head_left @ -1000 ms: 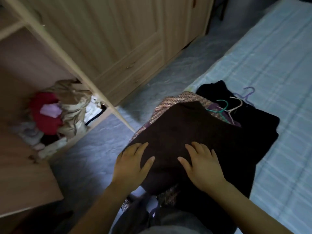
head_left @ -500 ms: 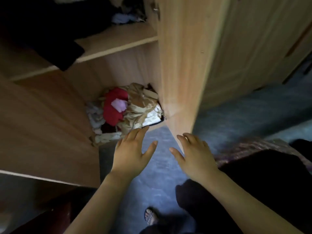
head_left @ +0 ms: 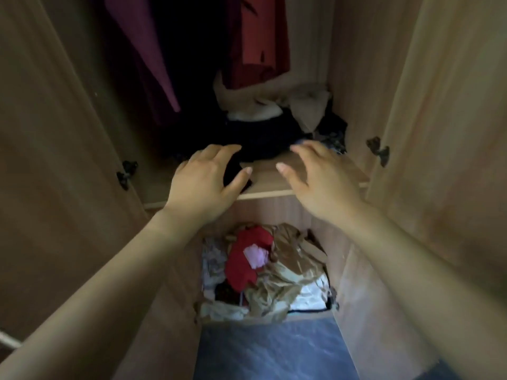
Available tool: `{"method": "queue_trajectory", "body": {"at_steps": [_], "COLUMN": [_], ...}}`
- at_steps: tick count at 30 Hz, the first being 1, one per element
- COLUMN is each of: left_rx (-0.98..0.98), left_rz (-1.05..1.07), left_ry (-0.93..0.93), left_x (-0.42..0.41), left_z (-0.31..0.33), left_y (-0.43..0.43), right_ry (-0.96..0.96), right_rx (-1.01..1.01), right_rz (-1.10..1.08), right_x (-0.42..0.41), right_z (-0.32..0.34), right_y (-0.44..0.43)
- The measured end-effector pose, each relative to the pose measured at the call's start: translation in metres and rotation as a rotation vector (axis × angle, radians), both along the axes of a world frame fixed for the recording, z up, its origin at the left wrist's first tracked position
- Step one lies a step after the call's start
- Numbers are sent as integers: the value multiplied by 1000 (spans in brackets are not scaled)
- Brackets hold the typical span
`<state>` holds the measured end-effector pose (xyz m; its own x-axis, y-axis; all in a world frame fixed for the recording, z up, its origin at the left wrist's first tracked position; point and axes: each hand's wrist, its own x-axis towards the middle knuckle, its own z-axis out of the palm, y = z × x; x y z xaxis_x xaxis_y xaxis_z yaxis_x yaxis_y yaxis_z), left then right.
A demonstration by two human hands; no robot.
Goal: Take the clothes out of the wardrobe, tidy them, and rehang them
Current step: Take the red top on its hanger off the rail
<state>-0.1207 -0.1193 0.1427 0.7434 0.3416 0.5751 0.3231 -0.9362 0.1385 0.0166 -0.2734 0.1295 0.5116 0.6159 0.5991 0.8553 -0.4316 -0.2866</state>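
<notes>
- My left grip (head_left: 205, 185) is released: fingers spread, thumb wide, holding nothing.
- It hovers at the front edge of the shelf (head_left: 264, 176), over a fold of the dark clothes (head_left: 260, 138) that droops over that edge. I cannot tell whether my fingertips touch the cloth.
- My right grip (head_left: 321, 179) is released too, fingers loosely curved and empty, above the bare right part of the shelf, near the dark clothes.
- The dark clothes lie heaped on the shelf inside the wardrobe (head_left: 348, 78), with beige clothes (head_left: 247, 108) behind them.
- Above the heap, a purple garment (head_left: 142, 64) hangs on the left and a red garment (head_left: 258, 42) on the right.
- Below the shelf, the bottom compartment holds a crumpled pile: a red piece (head_left: 241, 267) with a pink patch (head_left: 255, 255) on it, and tan cloth (head_left: 296, 259) to its right.
- The left door (head_left: 55, 160) and right door (head_left: 439, 133) stand open on either side of my arms.
- The blue-grey floor (head_left: 269, 349) shows in front of the pile.
</notes>
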Motion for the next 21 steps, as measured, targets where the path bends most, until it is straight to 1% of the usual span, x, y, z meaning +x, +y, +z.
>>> {"method": "queue_trajectory", "body": {"at_steps": [6, 12, 16, 21], "left_rx": [108, 260, 364, 390], "left_rz": [-10, 7, 19, 19], "left_ry": [-140, -260, -362, -468], "left_x": [79, 163, 206, 254], "left_z": [93, 205, 277, 358], "left_y": [83, 157, 188, 219], "right_ry": [-166, -326, -427, -484], "right_rx": [170, 355, 490, 572], "right_rz": [52, 94, 108, 79], "right_x": [87, 173, 211, 242], "right_z": [103, 224, 305, 391], "right_y": [92, 166, 203, 238]}}
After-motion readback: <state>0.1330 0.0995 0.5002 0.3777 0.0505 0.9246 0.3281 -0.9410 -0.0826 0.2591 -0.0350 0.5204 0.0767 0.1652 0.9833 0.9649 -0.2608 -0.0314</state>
